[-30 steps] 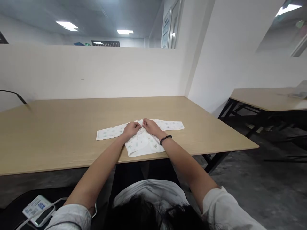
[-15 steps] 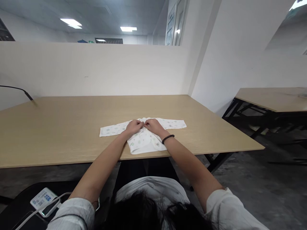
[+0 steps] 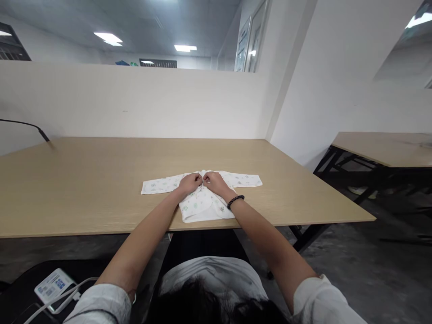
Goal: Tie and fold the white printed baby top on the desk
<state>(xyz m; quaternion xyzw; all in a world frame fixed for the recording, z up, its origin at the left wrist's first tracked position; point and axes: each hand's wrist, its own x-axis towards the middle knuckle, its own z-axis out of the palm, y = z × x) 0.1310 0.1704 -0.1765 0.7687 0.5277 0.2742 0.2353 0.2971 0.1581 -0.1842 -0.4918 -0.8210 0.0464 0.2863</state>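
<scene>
A small white baby shirt [image 3: 199, 204] with a faint printed pattern lies on the table near its front edge, both sleeves spread out to the sides. My left hand [image 3: 191, 183] pinches the shirt's front at the upper middle. Close beside it, fingertips nearly meeting, my right hand [image 3: 216, 183] also pinches the cloth there. Whatever small part sits between the fingers is hidden. A black bead bracelet [image 3: 235, 201] circles my right wrist. The lower hem lies loose, with its front edges overlapping.
The wooden table [image 3: 101, 180] reaches back to a white partition [image 3: 151, 101]. A thin black stalk [image 3: 43, 134] rises at the far left. A white device with a cable [image 3: 54, 288] rests on a black seat at lower left. Another table [image 3: 388, 146] stands to the right.
The camera view has tilted slightly, so the scene sits a little lower. Both hands stay at the same spot on the shirt, with small finger movements.
</scene>
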